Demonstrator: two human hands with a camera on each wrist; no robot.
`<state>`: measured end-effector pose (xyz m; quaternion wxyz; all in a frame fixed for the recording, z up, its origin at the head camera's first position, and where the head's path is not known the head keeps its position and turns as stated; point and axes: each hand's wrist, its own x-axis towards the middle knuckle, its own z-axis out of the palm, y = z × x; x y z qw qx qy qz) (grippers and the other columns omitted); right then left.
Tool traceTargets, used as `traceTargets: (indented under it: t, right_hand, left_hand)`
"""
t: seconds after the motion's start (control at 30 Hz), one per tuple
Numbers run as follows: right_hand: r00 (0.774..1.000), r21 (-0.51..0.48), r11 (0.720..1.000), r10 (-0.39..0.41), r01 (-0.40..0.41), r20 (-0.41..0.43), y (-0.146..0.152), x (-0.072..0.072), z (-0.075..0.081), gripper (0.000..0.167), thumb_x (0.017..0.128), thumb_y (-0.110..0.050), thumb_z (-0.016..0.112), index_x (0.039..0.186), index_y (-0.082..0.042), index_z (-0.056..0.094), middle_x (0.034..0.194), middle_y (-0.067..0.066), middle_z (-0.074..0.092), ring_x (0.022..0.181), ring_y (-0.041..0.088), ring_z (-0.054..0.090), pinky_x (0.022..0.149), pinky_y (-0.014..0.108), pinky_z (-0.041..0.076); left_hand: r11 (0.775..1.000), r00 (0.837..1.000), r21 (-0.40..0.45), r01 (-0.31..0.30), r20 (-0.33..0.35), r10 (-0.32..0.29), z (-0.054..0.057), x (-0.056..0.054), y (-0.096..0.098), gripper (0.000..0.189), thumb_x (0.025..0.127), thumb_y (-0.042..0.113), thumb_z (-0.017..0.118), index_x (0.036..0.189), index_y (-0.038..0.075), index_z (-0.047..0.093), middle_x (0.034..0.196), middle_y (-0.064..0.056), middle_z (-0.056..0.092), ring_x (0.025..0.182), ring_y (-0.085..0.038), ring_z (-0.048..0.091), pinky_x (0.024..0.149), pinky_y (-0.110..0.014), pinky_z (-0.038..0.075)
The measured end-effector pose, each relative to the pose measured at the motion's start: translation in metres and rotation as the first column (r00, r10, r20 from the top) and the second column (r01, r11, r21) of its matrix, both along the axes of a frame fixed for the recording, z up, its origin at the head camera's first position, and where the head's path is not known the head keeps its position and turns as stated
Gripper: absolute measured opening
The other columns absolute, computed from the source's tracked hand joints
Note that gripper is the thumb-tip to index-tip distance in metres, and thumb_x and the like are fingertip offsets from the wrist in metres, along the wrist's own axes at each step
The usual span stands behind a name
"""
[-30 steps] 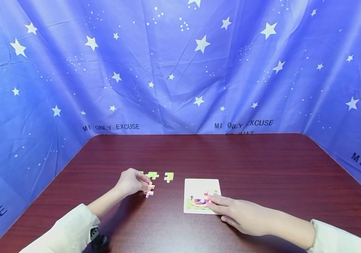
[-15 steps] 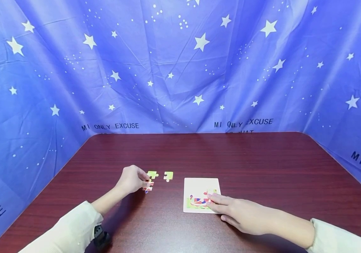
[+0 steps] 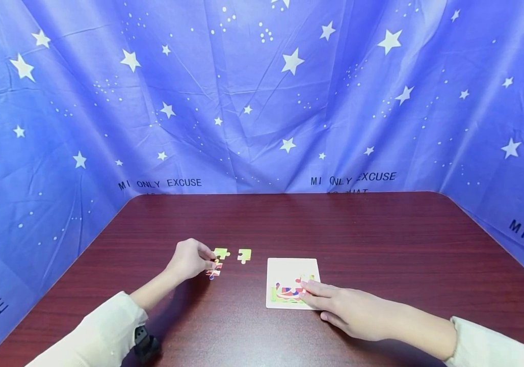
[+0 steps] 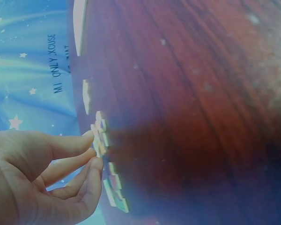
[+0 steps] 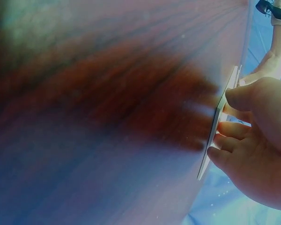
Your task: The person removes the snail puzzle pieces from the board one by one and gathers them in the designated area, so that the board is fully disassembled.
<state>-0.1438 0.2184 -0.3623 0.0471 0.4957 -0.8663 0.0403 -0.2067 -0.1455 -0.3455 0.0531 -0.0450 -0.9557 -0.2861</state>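
The left hand (image 3: 189,259), nearly pinched together at the puzzle pieces (image 3: 221,253) on the table (image 3: 363,232), shows no certain grip; best pinch edges, while the right hand (image 3: 360,312), outstretched, rests on the board (image 3: 291,269)

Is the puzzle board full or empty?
Partly full: the board has colorful pieces at its near side, but its far side is plain white. The right hand hides some.

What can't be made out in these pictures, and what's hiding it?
Head view: whether the left grip pinches any of the pieces; it covers the spot.
Head view: the lower right corner of the board, under the right grip.
Left wrist view: the pictures on the pieces, edge-on and blurred; the rest of the board, cut off by the top edge.
Right wrist view: the board's picture, seen edge-on.
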Motion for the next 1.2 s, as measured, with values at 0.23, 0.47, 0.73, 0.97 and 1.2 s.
traceTargets:
  t: [0.23, 0.47, 0.73, 0.97, 1.2]
  right_hand:
    - [1.0, 0.002, 1.0, -0.013, 0.013, 0.018, -0.001, 0.0, 0.001, 0.043, 0.099, -0.022, 0.051, 0.142, -0.015, 0.048, 0.149, 0.007, 0.046, 0.131, 0.024, 0.052, 0.093, 0.035, 0.053]
    - [1.0, 0.009, 1.0, -0.01, 0.01, 0.015, -0.003, 0.0, 0.002, 0.044, 0.099, -0.022, 0.051, 0.142, -0.015, 0.047, 0.149, 0.007, 0.046, 0.132, 0.023, 0.051, 0.094, 0.034, 0.053]
    - [1.0, 0.003, 1.0, 0.0, 0.0, 0.003, -0.002, 0.0, 0.002, 0.045, 0.098, -0.02, 0.053, 0.142, -0.014, 0.048, 0.15, 0.007, 0.045, 0.131, 0.024, 0.052, 0.093, 0.034, 0.053]
    - [1.0, 0.003, 1.0, -0.008, 0.008, 0.017, -0.002, 0.0, 0.001, 0.044, 0.098, -0.02, 0.053, 0.142, -0.014, 0.048, 0.149, 0.007, 0.046, 0.131, 0.024, 0.052, 0.092, 0.034, 0.054]
    - [1.0, -0.001, 1.0, 0.01, -0.01, -0.001, 0.0, 0.0, 0.0, 0.045, 0.098, -0.02, 0.053, 0.143, -0.014, 0.046, 0.151, 0.006, 0.044, 0.132, 0.024, 0.051, 0.092, 0.033, 0.053]
  left_hand:
    - [0.999, 1.0, 0.032, 0.027, -0.008, -0.026, 0.009, -0.002, 0.006, 0.013, 0.072, 0.006, 0.078, 0.084, 0.003, 0.075, 0.075, -0.008, 0.075, 0.061, -0.009, 0.065, 0.057, -0.024, 0.051]
    - [0.997, 0.997, -0.039, 0.073, 0.002, -0.073, 0.008, 0.001, 0.01, 0.013, 0.07, 0.001, 0.079, 0.081, 0.002, 0.074, 0.075, -0.008, 0.074, 0.067, -0.013, 0.068, 0.065, -0.028, 0.055]
    - [0.997, 0.997, -0.036, 0.073, -0.014, -0.073, 0.0, 0.004, 0.009, 0.016, 0.065, -0.004, 0.08, 0.079, 0.001, 0.074, 0.074, -0.007, 0.074, 0.067, -0.012, 0.068, 0.065, -0.028, 0.055]
    - [0.997, 0.997, -0.034, 0.074, -0.023, -0.075, 0.001, 0.006, 0.011, 0.015, 0.066, -0.005, 0.077, 0.079, 0.001, 0.073, 0.073, -0.008, 0.073, 0.065, -0.012, 0.068, 0.063, -0.025, 0.055]
    - [0.993, 0.993, -0.022, 0.113, -0.018, -0.113, 0.006, 0.007, 0.031, 0.013, 0.076, 0.008, 0.077, 0.089, 0.005, 0.074, 0.08, -0.003, 0.075, 0.073, -0.012, 0.069, 0.07, -0.028, 0.055]
